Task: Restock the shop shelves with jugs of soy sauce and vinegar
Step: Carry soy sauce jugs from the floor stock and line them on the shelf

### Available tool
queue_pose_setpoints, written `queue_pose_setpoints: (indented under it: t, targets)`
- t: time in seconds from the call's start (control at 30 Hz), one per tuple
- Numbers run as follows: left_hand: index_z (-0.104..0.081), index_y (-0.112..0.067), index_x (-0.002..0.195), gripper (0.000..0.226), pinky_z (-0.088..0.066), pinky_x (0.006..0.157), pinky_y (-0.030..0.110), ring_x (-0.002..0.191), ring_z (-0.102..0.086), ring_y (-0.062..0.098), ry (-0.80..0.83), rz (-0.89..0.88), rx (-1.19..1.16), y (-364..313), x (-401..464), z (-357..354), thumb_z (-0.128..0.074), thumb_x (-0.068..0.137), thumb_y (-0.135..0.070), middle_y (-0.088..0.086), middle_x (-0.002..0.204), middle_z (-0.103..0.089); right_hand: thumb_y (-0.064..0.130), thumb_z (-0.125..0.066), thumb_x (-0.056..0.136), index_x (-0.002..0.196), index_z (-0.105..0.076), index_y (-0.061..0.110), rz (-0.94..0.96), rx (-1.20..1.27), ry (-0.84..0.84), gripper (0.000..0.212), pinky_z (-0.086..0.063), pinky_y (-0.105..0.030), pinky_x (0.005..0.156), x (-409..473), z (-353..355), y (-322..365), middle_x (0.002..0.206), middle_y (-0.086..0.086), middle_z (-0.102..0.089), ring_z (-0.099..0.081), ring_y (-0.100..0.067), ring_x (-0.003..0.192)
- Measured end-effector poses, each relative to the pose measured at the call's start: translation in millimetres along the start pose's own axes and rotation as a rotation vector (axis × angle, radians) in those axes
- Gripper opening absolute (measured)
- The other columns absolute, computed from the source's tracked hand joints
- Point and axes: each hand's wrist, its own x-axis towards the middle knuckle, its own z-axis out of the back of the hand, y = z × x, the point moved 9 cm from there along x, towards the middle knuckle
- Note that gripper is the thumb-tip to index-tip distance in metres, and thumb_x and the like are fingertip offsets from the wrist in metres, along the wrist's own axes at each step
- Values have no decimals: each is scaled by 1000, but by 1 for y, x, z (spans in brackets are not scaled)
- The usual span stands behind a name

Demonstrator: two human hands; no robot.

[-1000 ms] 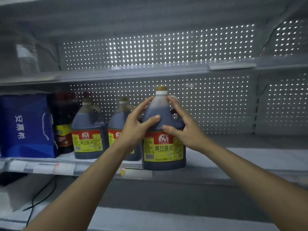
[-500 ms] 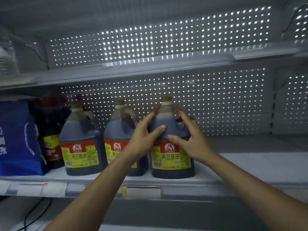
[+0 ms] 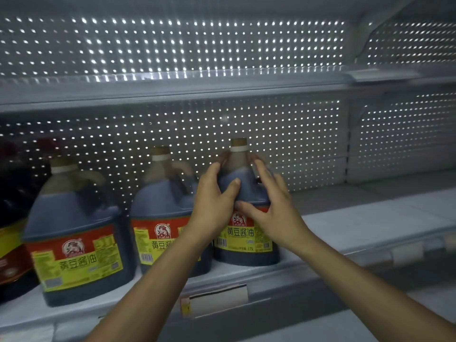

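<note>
Head view: the rightmost soy sauce jug (image 3: 243, 233) is stood upright on the shelf (image 3: 345, 233), just beside two matching jugs (image 3: 170, 218). Its shoulder is gripped by the left hand (image 3: 217, 206); the right hand (image 3: 274, 211) is laid against it, fingers spread.

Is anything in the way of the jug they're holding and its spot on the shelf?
Nothing visible is. The jug already stands on the shelf, beside the next jug, with the left hand and right hand on it.
</note>
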Motion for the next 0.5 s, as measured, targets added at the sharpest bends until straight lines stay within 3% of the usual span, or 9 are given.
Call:
queue_pose_setpoints:
  t: [0.13, 0.27, 0.33, 0.4, 0.5]
  targets:
    - [-54, -26, 137, 43, -49, 106, 40, 123, -57, 13, 20, -8, -2, 4, -1, -3, -63, 95, -24, -2, 131, -60, 42, -79, 87, 157, -16, 56, -48, -22, 27, 95, -39, -34, 119, 0, 2, 1, 153, 11, -34, -35, 2, 143]
    - [-50, -22, 145, 52, -41, 107, 28, 126, -50, 13, 42, 25, 36, 5, -2, -4, -66, 96, -18, 0, 135, -55, 42, -80, 87, 147, -16, 69, -83, -27, 96, 93, -43, -36, 117, 2, 6, -1, 147, 22, -36, -39, 8, 139]
    - [-49, -23, 146, 54, -42, 110, 33, 127, -50, 13, 56, 37, 21, 3, -2, -2, -67, 95, -18, 0, 138, -54, 39, -81, 88, 150, -19, 66, -90, -17, 141, 92, -43, -37, 117, 2, 10, -1, 149, 27, -35, -38, 10, 140]
    - [-48, -23, 148, 57, -44, 112, 38, 130, -50, 15, 79, 61, 27, 1, -3, 0, -68, 95, -20, 1, 141, -53, 37, -80, 89, 153, -20, 62, -86, -29, 177, 91, -42, -41, 118, 2, 15, 2, 153, 21, -36, -37, 3, 144]
    - [-48, -23, 149, 56, -40, 107, 29, 129, -49, 12, 95, 48, 83, -12, -10, 5, -67, 96, -21, -1, 139, -51, 32, -75, 94, 155, -21, 59, -97, -77, 219, 85, -43, -36, 116, -2, 28, 12, 153, 16, -37, -38, -2, 143]
